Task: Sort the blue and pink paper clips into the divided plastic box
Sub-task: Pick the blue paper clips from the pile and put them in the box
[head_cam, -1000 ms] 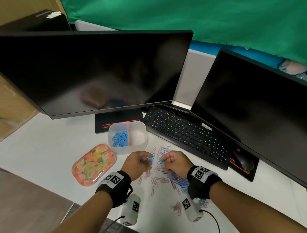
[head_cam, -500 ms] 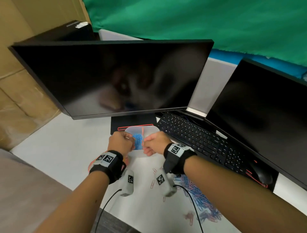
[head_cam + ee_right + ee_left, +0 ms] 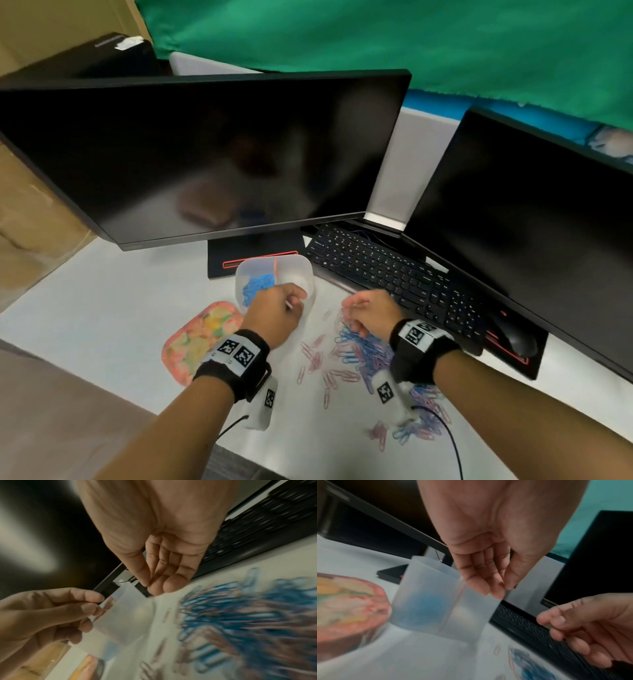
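Observation:
The translucent divided box [image 3: 295, 261] stands on the white desk in front of the left monitor. Blue clips [image 3: 257, 287] fill its left compartment; the right one looks bare. My left hand [image 3: 296, 302] hovers at the box's front right corner, thumb and fingertips [image 3: 494, 591] pinching what looks like a thin pink clip. Further right, my right hand [image 3: 351, 308] hangs over the mixed pile of blue and pink clips [image 3: 363, 351]. Its thumb touches the index tip [image 3: 145, 584], with nothing visible between them. Both wrist views are blurred.
A flowered pink lid [image 3: 202, 339] lies left of the box. A black keyboard [image 3: 387, 274] and mouse [image 3: 517, 339] sit behind the pile, under two dark monitors [image 3: 212, 154]. The left monitor's base [image 3: 253, 250] touches the box's far side. The desk edge runs near my forearms.
A second ago both hands picked at the pile, then both went to the box. Now my right hand is back over the pile, and my left has drawn back to the box's front.

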